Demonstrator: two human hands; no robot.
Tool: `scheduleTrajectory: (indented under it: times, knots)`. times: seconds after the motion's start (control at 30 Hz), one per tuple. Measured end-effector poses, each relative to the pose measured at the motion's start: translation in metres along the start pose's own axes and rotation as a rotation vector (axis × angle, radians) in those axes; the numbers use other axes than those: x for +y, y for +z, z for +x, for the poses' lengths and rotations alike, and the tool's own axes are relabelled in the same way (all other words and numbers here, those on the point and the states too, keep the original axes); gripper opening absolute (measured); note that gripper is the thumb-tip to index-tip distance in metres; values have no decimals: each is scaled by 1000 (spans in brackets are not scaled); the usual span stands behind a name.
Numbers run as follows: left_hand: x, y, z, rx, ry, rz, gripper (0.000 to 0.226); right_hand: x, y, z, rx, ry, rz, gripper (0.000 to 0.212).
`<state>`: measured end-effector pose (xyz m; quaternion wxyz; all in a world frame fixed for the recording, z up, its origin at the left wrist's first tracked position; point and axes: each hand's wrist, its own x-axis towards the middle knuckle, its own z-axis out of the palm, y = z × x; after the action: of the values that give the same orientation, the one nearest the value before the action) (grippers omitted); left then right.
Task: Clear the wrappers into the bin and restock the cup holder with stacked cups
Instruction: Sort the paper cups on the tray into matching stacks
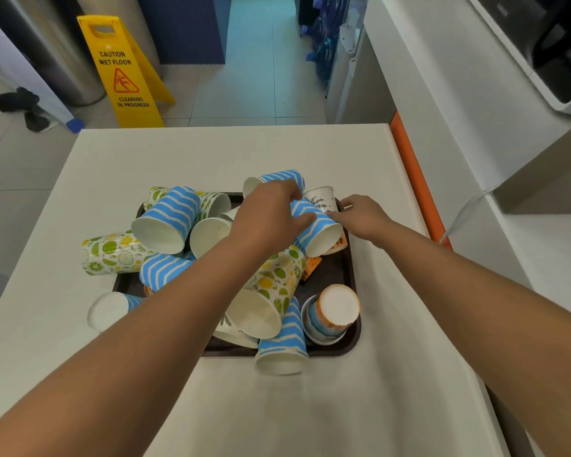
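A dark tray (338,278) on a white counter holds jumbled paper cups (165,222). Over its far side, the left hand (267,216) curls around a blue-striped cup (317,225); right of that, the right hand (363,214) touches it, fingers fairly straight. Cup gathering seems underway — next, nest it into another.

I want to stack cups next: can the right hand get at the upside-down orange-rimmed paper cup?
Probably yes: the upside-down orange-rimmed paper cup stands uncovered beneath the right forearm; the right hand need only draw back.
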<state>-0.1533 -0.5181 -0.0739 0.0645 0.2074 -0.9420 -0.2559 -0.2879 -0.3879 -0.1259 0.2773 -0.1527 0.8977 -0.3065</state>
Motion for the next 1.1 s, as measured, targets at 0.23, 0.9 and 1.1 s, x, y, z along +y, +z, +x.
scheduleTrajectory:
  times: [0.23, 0.9, 1.1]
  knots:
    - [4, 13, -1, -88, 10, 48, 48, -1, 2, -11, 63, 3, 85, 46]
    - [-3, 16, -5, -230, 9, 9, 43, 11, 13, -5, 156, 111, 279, 79]
    - [-5, 14, 0, -237, 18, 6, 44, 14, 11, -12, 258, 83, 434, 66]
